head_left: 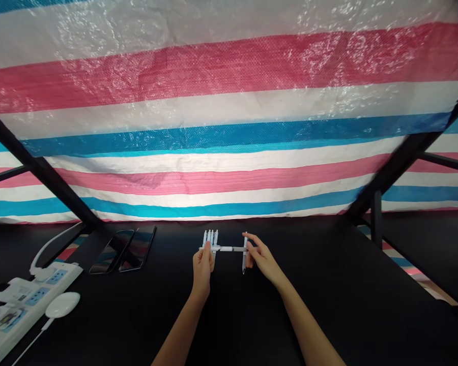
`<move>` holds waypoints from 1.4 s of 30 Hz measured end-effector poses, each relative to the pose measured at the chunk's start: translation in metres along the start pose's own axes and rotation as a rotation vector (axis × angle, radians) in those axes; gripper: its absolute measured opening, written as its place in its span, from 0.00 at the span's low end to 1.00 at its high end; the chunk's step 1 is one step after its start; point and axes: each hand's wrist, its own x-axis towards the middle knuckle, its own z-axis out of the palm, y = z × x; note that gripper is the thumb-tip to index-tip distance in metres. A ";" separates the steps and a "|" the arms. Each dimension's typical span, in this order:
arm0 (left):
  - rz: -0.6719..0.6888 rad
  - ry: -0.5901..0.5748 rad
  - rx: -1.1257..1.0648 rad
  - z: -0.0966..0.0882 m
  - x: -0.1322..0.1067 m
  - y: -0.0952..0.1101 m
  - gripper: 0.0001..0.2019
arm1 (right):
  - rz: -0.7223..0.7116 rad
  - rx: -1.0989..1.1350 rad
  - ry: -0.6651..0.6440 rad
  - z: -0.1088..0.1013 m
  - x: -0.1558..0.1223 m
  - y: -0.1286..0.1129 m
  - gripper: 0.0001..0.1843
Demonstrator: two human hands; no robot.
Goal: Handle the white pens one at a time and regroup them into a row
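Note:
My left hand (203,264) is closed, its thumb and fingers pinching the left part of a white pen (225,249) that points sideways to the right. This pen's grey end reaches a second white pen (245,259), which points toward me with its tip at the near end. Around that second pen my right hand (260,256) is closed, with the index finger by its far end and the thumb lower down. Whether the two pens touch is too small to tell. Several more white pens (211,236) lie side by side just beyond my left hand, which partly covers them.
Two dark phones (111,252) (138,249) lie on the black table (137,315) to the left. Nearer stand a white power strip (63,274) with plugs and a round white charger (63,305) on a cable. Black frame bars (389,165) and a striped sheet (221,178) close off the back.

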 end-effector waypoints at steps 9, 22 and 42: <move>0.025 0.010 0.003 -0.003 0.001 0.000 0.28 | -0.124 -0.053 -0.040 -0.004 -0.002 0.000 0.32; -0.004 0.001 -0.038 -0.003 0.003 0.001 0.28 | -0.084 -0.017 0.024 -0.008 0.000 -0.005 0.18; 0.000 0.063 -0.129 -0.014 0.010 0.007 0.28 | 0.006 0.148 0.200 -0.017 0.002 -0.006 0.13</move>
